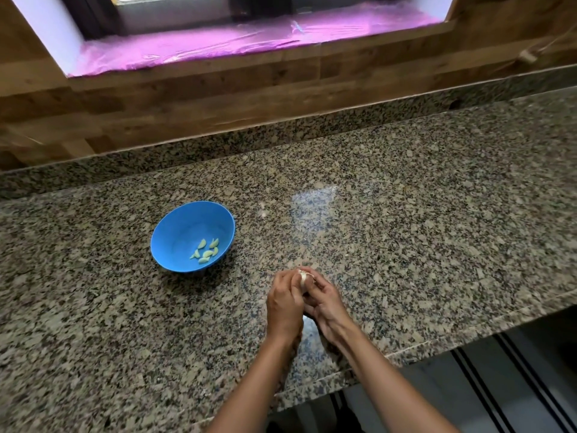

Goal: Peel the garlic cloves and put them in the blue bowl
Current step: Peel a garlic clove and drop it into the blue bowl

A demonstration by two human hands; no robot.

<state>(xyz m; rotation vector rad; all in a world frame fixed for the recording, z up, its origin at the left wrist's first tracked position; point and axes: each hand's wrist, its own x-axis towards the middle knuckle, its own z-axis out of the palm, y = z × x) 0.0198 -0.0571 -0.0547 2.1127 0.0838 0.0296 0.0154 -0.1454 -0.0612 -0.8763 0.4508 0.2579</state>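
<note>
A blue bowl [175,235] stands on the granite counter, left of centre, with several peeled pale cloves [206,250] lying at its bottom right. Right of and nearer than the bowl, my left hand [284,303] and my right hand [326,303] meet just above the counter. Between their fingertips they hold a whitish piece of garlic [303,277], both sets of fingers curled round it. Most of the garlic is hidden by the fingers, so I cannot tell how much skin is on it.
The speckled granite counter [421,214] runs left to right, its front edge [406,354] just right of my forearms. A small white scrap [347,255] lies beyond my hands. A wooden wall and a window sill [249,39] covered in pink film stand behind.
</note>
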